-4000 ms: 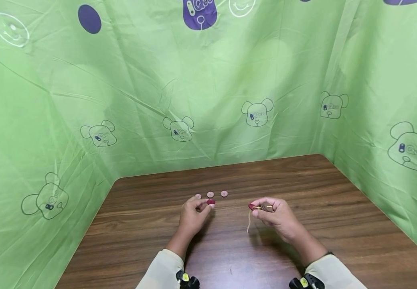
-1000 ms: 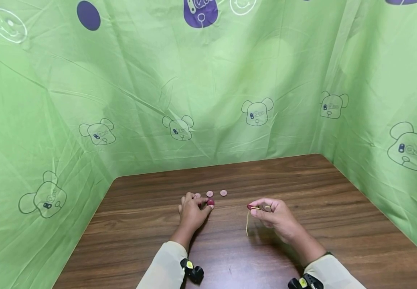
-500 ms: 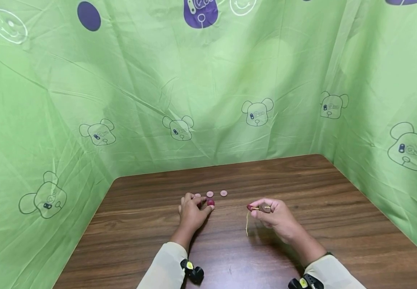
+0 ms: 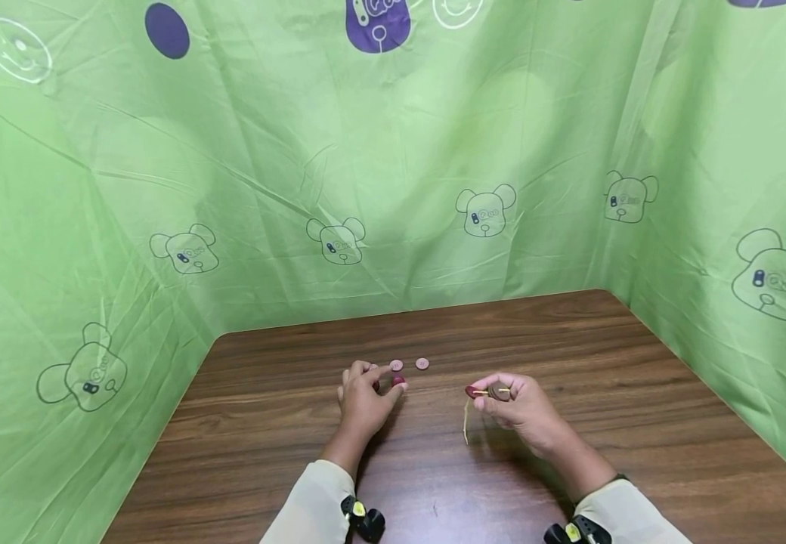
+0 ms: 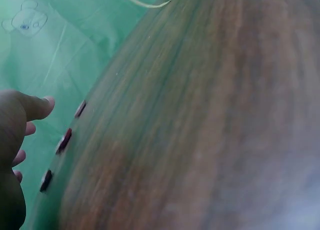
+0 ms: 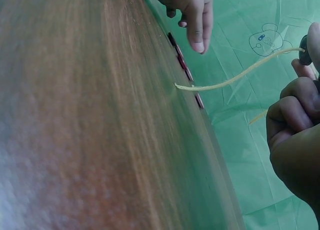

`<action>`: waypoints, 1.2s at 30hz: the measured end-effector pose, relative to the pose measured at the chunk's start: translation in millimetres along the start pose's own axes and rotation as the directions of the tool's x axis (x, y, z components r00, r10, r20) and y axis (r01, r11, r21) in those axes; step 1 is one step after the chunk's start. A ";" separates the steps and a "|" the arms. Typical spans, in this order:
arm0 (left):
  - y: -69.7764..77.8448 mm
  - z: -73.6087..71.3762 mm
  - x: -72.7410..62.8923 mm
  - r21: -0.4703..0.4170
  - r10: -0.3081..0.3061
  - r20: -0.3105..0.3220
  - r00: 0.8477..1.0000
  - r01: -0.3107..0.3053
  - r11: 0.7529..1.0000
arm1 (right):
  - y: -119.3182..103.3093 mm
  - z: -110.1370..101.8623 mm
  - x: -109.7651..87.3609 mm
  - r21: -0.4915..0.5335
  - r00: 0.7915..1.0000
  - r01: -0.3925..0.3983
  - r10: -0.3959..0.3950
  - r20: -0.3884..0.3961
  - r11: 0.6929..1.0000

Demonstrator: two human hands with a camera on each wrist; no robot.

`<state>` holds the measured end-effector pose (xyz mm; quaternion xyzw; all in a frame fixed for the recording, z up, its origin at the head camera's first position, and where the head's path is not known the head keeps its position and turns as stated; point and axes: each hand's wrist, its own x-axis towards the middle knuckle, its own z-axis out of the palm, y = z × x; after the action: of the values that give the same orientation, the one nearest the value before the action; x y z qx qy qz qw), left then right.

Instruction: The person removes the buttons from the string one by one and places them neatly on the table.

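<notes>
The right hand (image 4: 525,409) pinches a maroon button (image 4: 472,391) between thumb and forefinger, and a yellow cord (image 4: 465,425) passes through it. One length of the cord hangs below the button; another runs back towards the palm, where a brownish button (image 4: 499,391) sits on it, partly covered by the fingers. The left hand (image 4: 363,400) holds nothing that shows. Its thumb and forefinger are parted, with a red button (image 4: 398,381) in the gap between them; the head view does not settle whether either digit touches it, while the right wrist view shows the fingers hanging above the row of buttons.

The red button lies on the wooden table (image 4: 264,423), just in front of the middle pink button (image 4: 396,366). The right-hand pink button (image 4: 422,364) lies near that one, while the left hand's fingers hide most of another pale button. The thumb and forefinger also cover the red button's edge. Black wrist cameras (image 4: 369,523) sit at the cuffs of the pale sleeves (image 4: 314,499). A green curtain (image 4: 243,151) printed with bear heads hangs around the table.
</notes>
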<state>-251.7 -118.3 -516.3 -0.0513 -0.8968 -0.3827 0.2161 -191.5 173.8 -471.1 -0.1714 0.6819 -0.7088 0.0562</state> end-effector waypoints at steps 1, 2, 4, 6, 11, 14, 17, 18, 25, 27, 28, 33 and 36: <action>2.9 -0.7 -1.0 -0.006 0.010 -0.006 1.000 -0.010 1.000 | -0.3 0.2 -0.1 -0.001 1.000 -0.005 0.005 -0.003 1.000; 6.0 -1.5 -1.9 -0.011 0.018 -0.008 1.000 -0.018 1.000 | -0.5 0.3 -0.2 -0.004 1.000 -0.007 0.007 -0.003 1.000; 12.6 -2.9 -3.7 -0.022 0.032 -0.005 0.999 -0.032 0.999 | -1.1 0.8 -0.2 -0.014 1.000 -0.015 0.015 -0.005 1.000; 19.3 -4.2 -5.3 -0.031 0.051 0.000 0.999 -0.050 0.998 | -1.6 1.2 -0.1 -0.025 1.000 -0.024 0.023 -0.007 0.999; 32.9 -4.9 -10.1 -0.056 0.088 0.012 0.996 -0.088 0.995 | -2.1 1.4 0.2 -0.055 0.999 -0.037 0.037 -0.013 0.998; 42.0 -4.9 -14.2 -0.092 0.103 0.039 0.994 -0.099 0.991 | -2.0 1.5 0.3 -0.068 0.999 -0.040 0.038 -0.018 0.997; 50.7 -5.3 -17.4 -0.145 0.118 0.078 0.990 -0.105 0.984 | -2.2 1.7 0.2 -0.074 0.999 -0.039 0.037 -0.021 0.997; 53.5 -5.9 -18.1 -0.168 0.120 0.091 0.989 -0.103 0.980 | -2.3 1.8 0.1 -0.075 0.999 -0.038 0.037 -0.022 0.996; 68.6 -13.6 -20.6 -0.391 0.112 0.239 0.965 -0.010 0.921 | -3.0 1.9 -0.3 -0.079 1.000 -0.029 0.028 -0.013 0.997; 72.4 -15.7 -20.5 -0.434 0.124 0.275 0.953 0.008 0.901 | -3.0 1.8 -0.1 -0.079 1.000 -0.021 0.020 -0.010 0.997; 74.0 -16.6 -20.5 -0.447 0.127 0.289 0.949 0.017 0.894 | -3.1 1.7 -0.2 -0.079 1.000 -0.018 0.017 -0.009 0.997; 80.2 -19.0 -21.6 -0.474 0.140 0.345 0.928 0.044 0.879 | -3.5 1.8 -0.2 -0.098 1.000 -0.010 0.008 -0.013 0.995; 83.2 -19.6 -22.9 -0.478 0.139 0.376 0.916 0.064 0.876 | -3.6 2.0 -0.2 -0.103 1.000 -0.012 0.010 -0.015 0.995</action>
<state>-202.8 -72.1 -458.8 -0.1979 -0.7970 -0.5704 0.0169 -190.1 172.2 -467.6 -0.1653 0.7188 -0.6737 0.0463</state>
